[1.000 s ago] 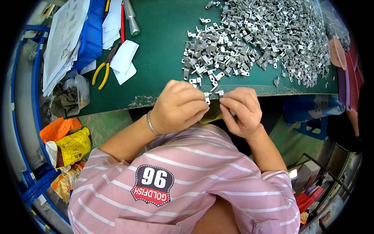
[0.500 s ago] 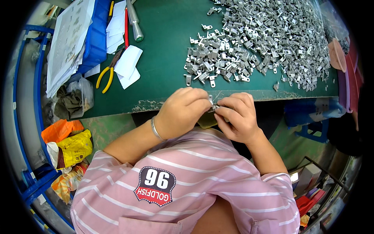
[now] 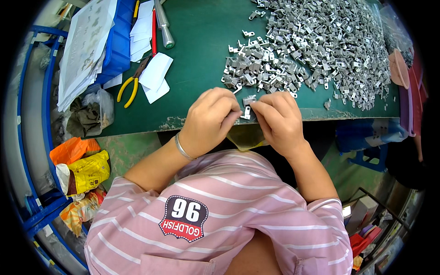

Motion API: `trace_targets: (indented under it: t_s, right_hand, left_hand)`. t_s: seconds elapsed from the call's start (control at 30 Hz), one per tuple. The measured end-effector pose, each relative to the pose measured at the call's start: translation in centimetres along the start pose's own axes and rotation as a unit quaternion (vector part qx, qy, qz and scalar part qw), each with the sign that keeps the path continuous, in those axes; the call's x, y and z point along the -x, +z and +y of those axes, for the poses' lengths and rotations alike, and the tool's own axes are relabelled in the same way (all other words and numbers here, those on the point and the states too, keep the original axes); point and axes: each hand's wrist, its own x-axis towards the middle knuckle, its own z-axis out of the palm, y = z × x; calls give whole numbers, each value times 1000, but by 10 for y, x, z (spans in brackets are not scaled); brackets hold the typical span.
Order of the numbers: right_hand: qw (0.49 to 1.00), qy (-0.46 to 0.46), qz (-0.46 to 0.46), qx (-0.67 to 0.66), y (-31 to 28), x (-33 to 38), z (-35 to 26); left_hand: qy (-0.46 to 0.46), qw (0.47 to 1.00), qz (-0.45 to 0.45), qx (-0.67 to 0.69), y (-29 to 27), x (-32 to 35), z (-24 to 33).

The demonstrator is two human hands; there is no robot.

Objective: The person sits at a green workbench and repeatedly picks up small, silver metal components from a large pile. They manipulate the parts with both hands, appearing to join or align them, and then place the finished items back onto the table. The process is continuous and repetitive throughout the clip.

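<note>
Small bent metal brackets lie in a big heap (image 3: 327, 50) on the green table. Near its front edge, my left hand (image 3: 208, 117), with a bangle at the wrist, has thumb and fingers pinched together; what they hold, if anything, is hidden. Close to those fingertips is a metal bracket (image 3: 246, 113). Opposite, my right hand (image 3: 280, 120) is closed, its thumb and forefinger at a second bracket (image 3: 249, 99), which looks gripped at its edge. Below and between the hands shows a yellowish translucent container (image 3: 246, 137), partly hidden.
Yellow-handled pliers (image 3: 128, 91), white paper slips (image 3: 156, 78), a red stick-like tool (image 3: 154, 36) and a metal-shafted tool (image 3: 164, 25) lie at left. Beside them stands a blue bin (image 3: 118, 50) with papers. A blue stool (image 3: 371, 156) is under the table's right side.
My hands have moved apart and slightly up, over the table edge. Earlier their fingertips met around a small metal piece; now two brackets show between them.
</note>
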Motion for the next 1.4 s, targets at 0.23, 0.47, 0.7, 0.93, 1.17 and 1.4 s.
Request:
trace_targets:
  t_s: [0.23,0.47,0.7,0.93,1.17,1.4]
  right_hand:
    - [999,44,-2,-27,-16,9,-12]
    - [999,-4,-30,-30,-21,31,-10]
    - [988,90,60,109,-38,13,3]
    - [992,110,61,13,-19,10,-3]
    - [985,170,42,0,-35,14,-3]
    - [995,93,34,-9,-21,27,-2]
  left_hand:
    - [-25,998,-57,17,-2,-5,11]
    - [51,994,-82,56,10,7,12]
    - [63,993,-81,59,13,3,14]
    - [3,996,-81,-27,24,-25,21]
    - [10,997,-71,-20,25,-19,15]
    - [50,997,-39,33,20,-10,9]
